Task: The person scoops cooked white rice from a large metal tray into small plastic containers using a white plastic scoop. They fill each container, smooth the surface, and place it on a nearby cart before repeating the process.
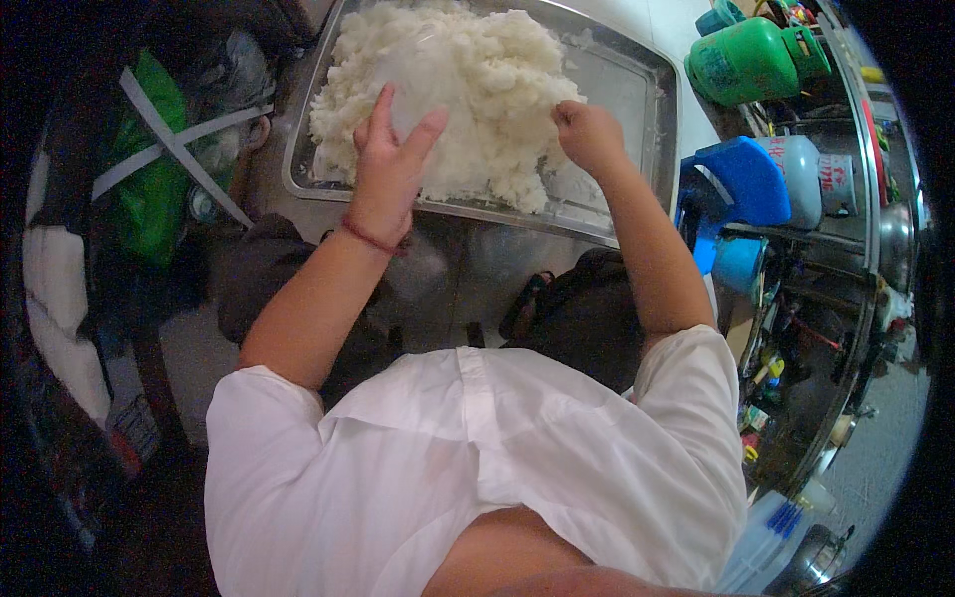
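Observation:
A heap of white, crumbly food that looks like cooked rice (507, 82) lies in a large rectangular metal tray (321, 192) before me. My left hand (392, 157) is over the left part of the heap, thumb and fingers spread around a translucent, whitish plastic item (421, 78), perhaps a bag or bowl; its outline blurs into the heap. At the heap's right edge, my right hand (591, 136) has its fingers curled together against the grains. Whether anything is inside those fingers is hidden. The tray's metal bottom shows at its right side.
On the right stand a green gas cylinder (746, 61), a grey one (802, 179), a blue plastic object (746, 179) and a cluttered metal rack (858, 343). At left, a green bag-like thing (149, 201) lies behind crossed pale strips (168, 138). Part of another person's arm (240, 160) shows nearby.

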Tool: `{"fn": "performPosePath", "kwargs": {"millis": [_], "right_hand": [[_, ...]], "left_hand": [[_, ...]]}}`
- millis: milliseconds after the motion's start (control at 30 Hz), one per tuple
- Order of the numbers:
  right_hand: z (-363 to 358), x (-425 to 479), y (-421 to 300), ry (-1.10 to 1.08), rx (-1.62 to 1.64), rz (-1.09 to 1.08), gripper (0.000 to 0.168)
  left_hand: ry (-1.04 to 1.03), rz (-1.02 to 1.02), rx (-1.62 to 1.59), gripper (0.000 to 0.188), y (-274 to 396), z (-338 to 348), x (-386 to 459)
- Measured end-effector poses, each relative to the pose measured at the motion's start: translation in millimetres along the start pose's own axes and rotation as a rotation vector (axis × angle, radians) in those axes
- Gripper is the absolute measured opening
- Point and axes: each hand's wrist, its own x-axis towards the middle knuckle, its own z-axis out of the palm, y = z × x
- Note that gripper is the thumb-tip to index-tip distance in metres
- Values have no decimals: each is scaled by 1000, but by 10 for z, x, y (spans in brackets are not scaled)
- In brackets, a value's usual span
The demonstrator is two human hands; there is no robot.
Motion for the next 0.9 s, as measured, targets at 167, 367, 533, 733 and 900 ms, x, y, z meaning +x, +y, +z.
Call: {"fn": "performPosePath", "kwargs": {"millis": [167, 367, 533, 733, 900], "right_hand": [[42, -239, -206, 28, 127, 46, 17], [-145, -671, -663, 90, 47, -2, 12], [-408, -1019, -1061, 121, -140, -53, 21], [-653, -1151, -944, 375, -175, -146, 25], [-929, -1205, -804, 245, 682, 260, 31]], "left_hand": [[23, 74, -2, 80, -235, 260, 21], [-11, -7, -289, 73, -154, 403, -92], [-290, -135, -819, 55, -136, 251, -155], [-582, -312, -1227, 53, 81, 107, -160], [-639, -109, -1204, 56, 87, 124, -176]]}}
